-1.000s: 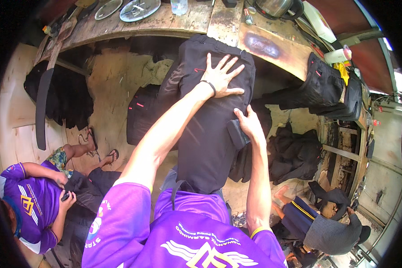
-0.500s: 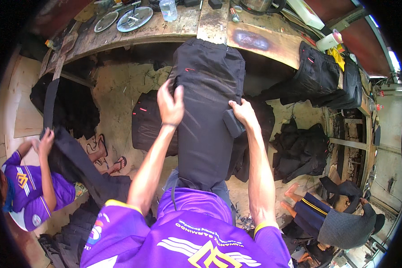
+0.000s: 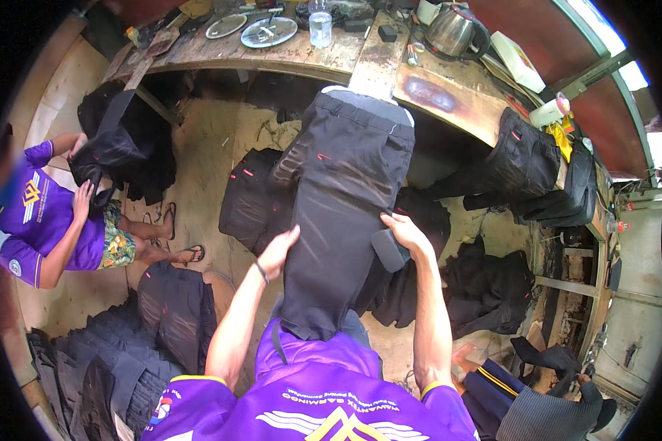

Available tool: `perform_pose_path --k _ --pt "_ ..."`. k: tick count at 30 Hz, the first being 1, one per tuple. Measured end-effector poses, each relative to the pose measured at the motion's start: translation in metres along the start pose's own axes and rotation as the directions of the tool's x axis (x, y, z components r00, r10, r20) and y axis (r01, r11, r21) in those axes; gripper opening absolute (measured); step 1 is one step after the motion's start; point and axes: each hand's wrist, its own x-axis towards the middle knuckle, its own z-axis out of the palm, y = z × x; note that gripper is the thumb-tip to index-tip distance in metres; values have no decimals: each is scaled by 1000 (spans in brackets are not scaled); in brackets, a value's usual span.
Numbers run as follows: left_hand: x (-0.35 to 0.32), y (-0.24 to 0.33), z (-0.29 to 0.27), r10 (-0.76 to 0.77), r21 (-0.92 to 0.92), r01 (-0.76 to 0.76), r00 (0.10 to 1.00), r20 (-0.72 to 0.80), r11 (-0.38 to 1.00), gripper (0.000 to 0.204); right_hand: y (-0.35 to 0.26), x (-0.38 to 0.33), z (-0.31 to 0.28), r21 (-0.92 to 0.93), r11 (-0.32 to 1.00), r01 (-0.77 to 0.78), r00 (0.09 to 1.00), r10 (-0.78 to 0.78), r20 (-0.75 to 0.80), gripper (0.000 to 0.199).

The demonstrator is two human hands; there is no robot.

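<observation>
Black trousers (image 3: 342, 206) with pale scuff streaks and a small red mark are stretched lengthwise over a narrow board, whose pale rounded end (image 3: 397, 114) shows past the waistband. The trousers' near end reaches my body. At their left edge, my left hand (image 3: 273, 253) is closed on the fabric, thumb on top and fingers partly hidden. Along the right edge, my right hand (image 3: 410, 237) grips a dark grey block (image 3: 388, 251), its thumb and fingertips touching the trousers.
On the wooden bench (image 3: 272, 62) are a plate (image 3: 269, 31), a plastic bottle (image 3: 320, 29) and a kettle (image 3: 452, 31). Black garments (image 3: 485, 287) lie in heaps around. A co-worker (image 3: 59, 206) stands at left holding dark cloth; another (image 3: 548, 411) is low at right.
The trousers have slid toward me, uncovering the pale board end. My left hand has gone from open above the cloth down to its edge. The left co-worker has lifted and gathered a garment.
</observation>
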Motion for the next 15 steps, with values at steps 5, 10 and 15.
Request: perform_pose_path --k 5,10,15 --pt "121 65 0 381 518 -331 925 10 789 81 18 40 -17 -44 994 100 995 -99 13 50" --pt "191 119 32 599 745 -302 785 -161 595 117 -23 98 -53 -207 968 143 977 -172 -130 45" --pt "181 191 43 282 933 107 936 -211 343 106 -61 90 -56 -244 969 31 967 -90 -238 50"
